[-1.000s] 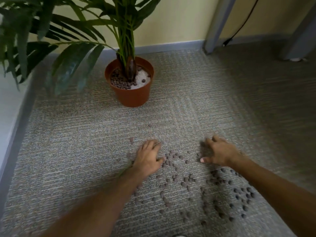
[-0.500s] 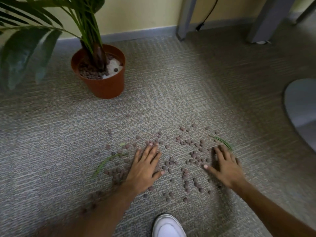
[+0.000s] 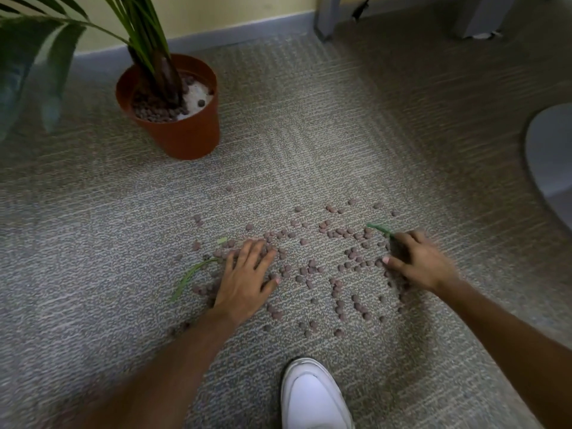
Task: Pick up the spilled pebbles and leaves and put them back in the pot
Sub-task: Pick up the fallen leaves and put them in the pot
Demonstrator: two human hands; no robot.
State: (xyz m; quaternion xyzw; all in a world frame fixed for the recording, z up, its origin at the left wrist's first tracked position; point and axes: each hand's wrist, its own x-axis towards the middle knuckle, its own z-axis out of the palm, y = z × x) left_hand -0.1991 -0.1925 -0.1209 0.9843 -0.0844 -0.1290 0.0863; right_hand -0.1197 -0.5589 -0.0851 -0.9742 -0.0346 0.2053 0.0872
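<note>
**Ana:** Dozens of clay pebbles (image 3: 340,274) lie loose on the carpet (image 3: 309,134), none of them back in the terracotta pot (image 3: 185,134) yet. From the middle of the spill the pot stands at about eleven o'clock, well apart from it.

**Ben:** And the hands?

**Ana:** The left hand (image 3: 247,274) lies flat, palm down, fingers spread wide over the nine o'clock edge of the scatter, gripping nothing. The right hand (image 3: 418,261) sits at three o'clock with its fingers curled down onto the carpet. I cannot tell whether they have closed on anything underneath.

**Ben:** What could go wrong from here?

**Ana:** If both palms rake inward, I'd expect round pebbles to roll out past the fingers, and the rough carpet could catch some so they get left behind. A full scoop carried as far as the pot may shed a few on the way.

**Ben:** The leaves?

**Ana:** One long leaf strip (image 3: 192,277) lies just beside the left hand at eight o'clock. Another leaf strip (image 3: 380,229) touches the right fingertips at one o'clock. They are thin and flat, so a sweeping palm may slide over them.

**Ben:** Anything else?

**Ana:** The white shoe (image 3: 312,397) stands near the six o'clock edge. A shuffle forward could crush or kick strays. Reaching in under the palm fronds (image 3: 145,23) might also nudge the pot.
</note>
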